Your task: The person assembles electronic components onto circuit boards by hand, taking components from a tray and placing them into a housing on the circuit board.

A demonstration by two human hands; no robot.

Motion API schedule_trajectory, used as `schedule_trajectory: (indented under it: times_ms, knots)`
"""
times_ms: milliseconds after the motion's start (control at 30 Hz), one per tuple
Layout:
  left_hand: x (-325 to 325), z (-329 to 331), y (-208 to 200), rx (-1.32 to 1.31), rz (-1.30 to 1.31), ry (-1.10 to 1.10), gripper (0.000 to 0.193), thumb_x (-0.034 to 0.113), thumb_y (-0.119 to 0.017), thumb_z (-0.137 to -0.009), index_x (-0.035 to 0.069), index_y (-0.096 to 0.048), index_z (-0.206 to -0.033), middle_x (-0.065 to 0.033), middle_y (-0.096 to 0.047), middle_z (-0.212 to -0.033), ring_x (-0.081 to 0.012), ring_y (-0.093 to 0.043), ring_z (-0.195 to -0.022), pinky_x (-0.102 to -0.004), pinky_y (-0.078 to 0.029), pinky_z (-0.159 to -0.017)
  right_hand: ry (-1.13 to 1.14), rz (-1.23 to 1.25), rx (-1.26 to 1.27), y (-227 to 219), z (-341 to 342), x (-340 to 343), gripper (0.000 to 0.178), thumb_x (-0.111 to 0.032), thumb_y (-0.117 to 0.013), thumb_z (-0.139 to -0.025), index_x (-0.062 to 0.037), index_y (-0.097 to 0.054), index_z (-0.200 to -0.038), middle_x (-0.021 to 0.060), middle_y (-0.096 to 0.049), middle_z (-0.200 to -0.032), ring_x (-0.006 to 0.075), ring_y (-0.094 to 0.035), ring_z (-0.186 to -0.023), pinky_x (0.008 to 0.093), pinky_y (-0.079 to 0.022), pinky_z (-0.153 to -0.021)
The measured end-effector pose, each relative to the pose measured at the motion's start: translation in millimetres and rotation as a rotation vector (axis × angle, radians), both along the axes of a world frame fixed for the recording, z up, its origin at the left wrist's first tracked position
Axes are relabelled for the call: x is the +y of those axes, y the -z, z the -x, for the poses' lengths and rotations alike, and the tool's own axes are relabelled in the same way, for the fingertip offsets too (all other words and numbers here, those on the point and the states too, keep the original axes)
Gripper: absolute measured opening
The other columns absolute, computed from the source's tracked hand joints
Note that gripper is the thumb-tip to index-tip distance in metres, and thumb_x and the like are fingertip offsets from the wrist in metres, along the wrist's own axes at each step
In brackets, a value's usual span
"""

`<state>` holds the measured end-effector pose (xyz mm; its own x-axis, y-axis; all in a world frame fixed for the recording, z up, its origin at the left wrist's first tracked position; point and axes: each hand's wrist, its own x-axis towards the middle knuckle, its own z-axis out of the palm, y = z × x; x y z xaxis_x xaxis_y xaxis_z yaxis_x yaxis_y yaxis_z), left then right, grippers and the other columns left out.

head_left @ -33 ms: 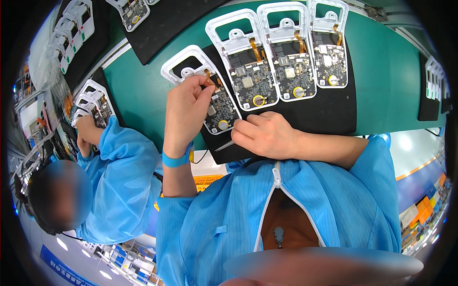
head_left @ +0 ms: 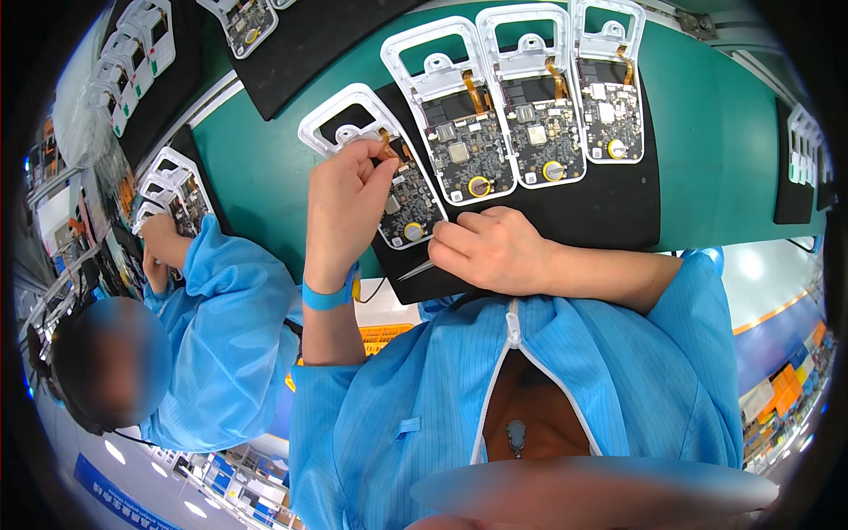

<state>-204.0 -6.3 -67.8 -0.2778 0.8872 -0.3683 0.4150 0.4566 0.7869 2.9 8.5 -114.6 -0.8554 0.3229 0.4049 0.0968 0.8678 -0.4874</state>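
Note:
My left hand (head_left: 346, 208) reaches over the leftmost white housing (head_left: 329, 108), which carries a dark circuit board (head_left: 408, 196). Its thumb and forefinger are pinched at the orange ribbon cable (head_left: 385, 138) near the board's top; the fingertips partly hide the cable. A blue band (head_left: 325, 298) circles that wrist. My right hand (head_left: 493, 252) is closed in a loose fist at the board's lower right corner. A pair of metal tweezers (head_left: 415, 270) sticks out of it toward the left, and its rear part is hidden in the palm. A yellow-rimmed round cell (head_left: 413, 231) sits low on the board.
Three similar open housings with boards, one a white housing (head_left: 459, 155), lie to the right on a black mat (head_left: 609, 212) over a green table (head_left: 707, 150). At left, a co-worker in a blue sleeve (head_left: 234, 336) handles another housing (head_left: 181, 190). A yellow crate (head_left: 386, 336) stands below the edge.

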Motion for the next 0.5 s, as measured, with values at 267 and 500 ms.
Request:
schedule_trajectory:
  times_ms: [267,500]
  knots:
    - [0.9,6.6,-1.6,-0.026,0.047,-0.028,0.015,0.005,-0.070,-0.092,-0.007,-0.071,-0.101,0.0101,-0.044,-0.063,0.0008,-0.033,-0.058,-0.0221,-0.023,-0.051,0.000,0.007,-0.017,-2.5,0.1,1.4,0.015,-0.016,-0.063,-0.077,-0.0095,-0.058,-0.089,0.0022,-0.053,-0.085,0.0129,-0.058,-0.065,0.0280,-0.050,-0.050]
    - [5.4,4.9,-3.1,-0.061,0.068,-0.021,0.013,0.006,-0.068,-0.094,-0.005,-0.069,-0.100,0.0098,-0.044,-0.063,0.0007,-0.033,-0.059,-0.0224,-0.024,-0.052,0.002,-0.001,-0.013,0.8,0.6,3.7,0.014,-0.017,-0.063,-0.077,-0.0101,-0.056,-0.087,0.0019,-0.051,-0.082,0.0125,-0.058,-0.064,0.0279,-0.049,-0.049]
